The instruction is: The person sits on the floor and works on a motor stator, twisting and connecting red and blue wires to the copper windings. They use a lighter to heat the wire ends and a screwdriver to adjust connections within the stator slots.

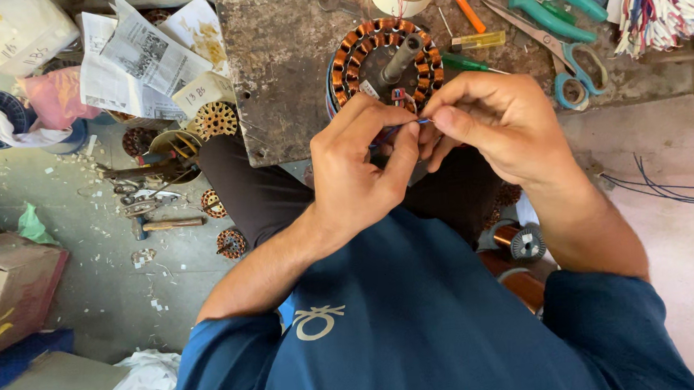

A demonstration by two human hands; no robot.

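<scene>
Between my fingertips I am pinching a thin blue wire [423, 121]: my left hand [358, 171] is clamping thumb and forefinger on its near end, my right hand [495, 120] is closing its fingers on the far end, so the two hands are almost touching. Just beyond my fingers a round stator [386, 58] is sitting on the worn, pitted metal bench [277, 72], its copper coils ringed around a grey steel shaft. Further right of my fingers, green-handled scissors [569, 57] are lying flat.
</scene>
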